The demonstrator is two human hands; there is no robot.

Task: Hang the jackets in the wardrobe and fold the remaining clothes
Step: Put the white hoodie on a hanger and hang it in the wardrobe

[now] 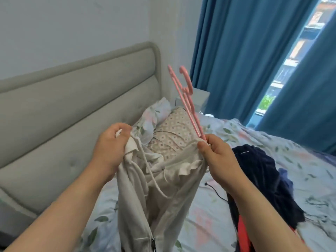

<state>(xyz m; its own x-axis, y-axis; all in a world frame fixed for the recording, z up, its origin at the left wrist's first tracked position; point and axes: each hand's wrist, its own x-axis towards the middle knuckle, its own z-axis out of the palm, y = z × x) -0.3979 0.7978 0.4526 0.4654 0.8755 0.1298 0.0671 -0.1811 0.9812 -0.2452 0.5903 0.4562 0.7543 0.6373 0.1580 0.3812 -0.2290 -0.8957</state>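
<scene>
Bed (209,220) fills the lower frame, floral sheet, headboard (72,110) off at 9 o'clock, blue curtains (245,51) up at 1–2. Dark clothes pile (263,179) sits on the bed at 4 o'clock, something red under it, waiting its turn. Dead centre: white jacket (158,188), zip-front w/ drawstrings, held up over the bed, hanging down to 6. Pink hanger (187,104) sticks up toward 12 from the jacket's right shoulder edge, hook uppermost. Left hand (109,150) has fingers curled tight round the collar at 9 of the jacket. Right hand (216,155) pinches hanger end + fabric together, thumb pressed on the cloth.

Risk, imo: hanger's only in at one end, so if the right pinch slips the hanger drops out or the shoulder slides off. Drawstring could snag the hanger arm too. Loose fabric bunching at the neck may stop the 2nd shoulder seating properly.
</scene>
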